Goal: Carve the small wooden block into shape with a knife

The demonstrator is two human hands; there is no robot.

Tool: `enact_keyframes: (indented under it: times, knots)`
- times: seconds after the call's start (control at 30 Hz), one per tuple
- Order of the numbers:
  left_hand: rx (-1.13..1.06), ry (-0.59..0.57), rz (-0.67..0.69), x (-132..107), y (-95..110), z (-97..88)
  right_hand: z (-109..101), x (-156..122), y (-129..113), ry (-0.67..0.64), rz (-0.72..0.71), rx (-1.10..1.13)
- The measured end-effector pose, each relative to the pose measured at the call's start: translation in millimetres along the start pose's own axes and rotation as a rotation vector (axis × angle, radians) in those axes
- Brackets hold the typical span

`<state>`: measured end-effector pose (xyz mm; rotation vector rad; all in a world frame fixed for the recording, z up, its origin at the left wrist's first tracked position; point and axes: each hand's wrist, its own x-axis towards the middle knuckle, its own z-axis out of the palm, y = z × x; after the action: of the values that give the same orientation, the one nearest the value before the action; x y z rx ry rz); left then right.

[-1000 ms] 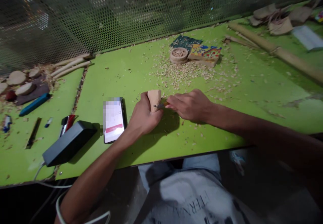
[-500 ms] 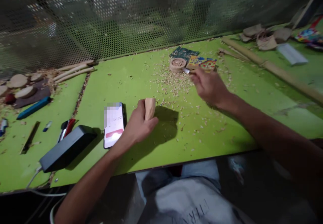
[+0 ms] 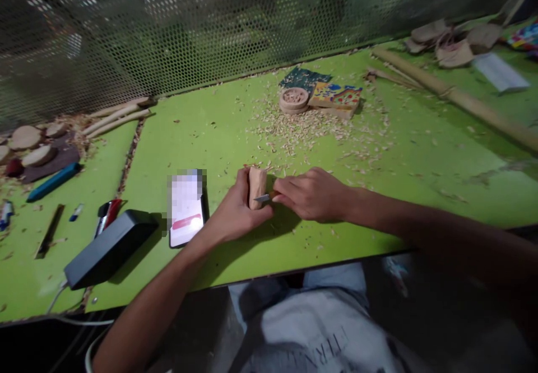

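My left hand (image 3: 241, 208) is closed around a pale block of wood (image 3: 258, 185), held upright over the green table. In my right hand (image 3: 313, 195), the fingers grip the handle of a carving knife (image 3: 262, 198), most of which they hide. Its short metal blade lies against the lower front of the wood, near my left thumb. Beyond my hands, a round wooden bowl (image 3: 293, 100) with shavings in it stands beside a colourful painted box (image 3: 336, 97). Wood shavings (image 3: 290, 132) are scattered around both.
Left of my left hand lies a lit phone (image 3: 185, 208), with a dark grey block (image 3: 111, 247) on a cable and a blue tool (image 3: 54, 182) farther left. A bamboo pole (image 3: 454, 96) crosses the right side. Perforated mesh (image 3: 202, 31) borders the table's back.
My right hand has come from beside the round bowl, left and toward me, bringing the knife blade against the wood. My left hand keeps its hold, shifted slightly right.
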<state>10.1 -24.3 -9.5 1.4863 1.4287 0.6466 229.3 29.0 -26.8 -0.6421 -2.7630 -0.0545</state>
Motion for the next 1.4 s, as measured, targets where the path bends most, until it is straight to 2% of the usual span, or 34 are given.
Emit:
enact_keyframes:
  times: [0.07,0.17,0.4,0.6,0.77,0.97,1.07,1.13,1.2,1.23,1.3,1.4]
  knots:
    - [-0.092,-0.044,-0.009,-0.4,2.5,-0.1,-0.9,0.2,-0.6,0.009,-0.004,-0.011]
    - [-0.126,-0.036,0.002,-0.3,2.9,0.6,-1.4,0.5,-2.0,0.018,-0.001,-0.010]
    - [0.078,0.006,0.050,-0.6,-0.8,5.0,-0.6,-0.7,-4.9,0.021,-0.068,0.008]
    - [0.234,0.078,0.100,-0.7,1.9,7.4,-5.4,0.1,-5.0,-0.044,-0.066,-0.031]
    - [0.266,0.118,0.085,-2.7,0.5,9.6,-6.6,0.6,0.2,-0.046,-0.038,-0.039]
    - [0.288,0.126,0.043,-4.1,2.4,9.0,-6.2,2.5,-6.0,-0.070,-0.030,-0.024]
    - [0.302,0.104,0.034,-9.2,6.6,8.7,-8.5,2.5,12.9,-0.085,0.039,0.012]
    - [0.331,0.049,0.046,-14.0,9.5,8.6,-10.9,-0.1,42.5,-0.034,0.232,0.019]
    - [0.349,-0.026,0.049,-17.2,11.1,7.5,-13.5,-4.7,74.7,0.097,0.448,-0.002]
    - [0.336,-0.017,0.048,-17.5,11.0,6.4,-14.4,-6.8,86.6,0.160,0.488,0.000]
    - [0.291,-0.002,0.048,-15.7,8.9,3.5,-14.1,-8.9,94.9,0.207,0.492,0.025]
    - [0.184,-0.001,0.014,-10.8,3.4,0.0,-8.8,-6.4,68.7,0.146,0.332,0.073]
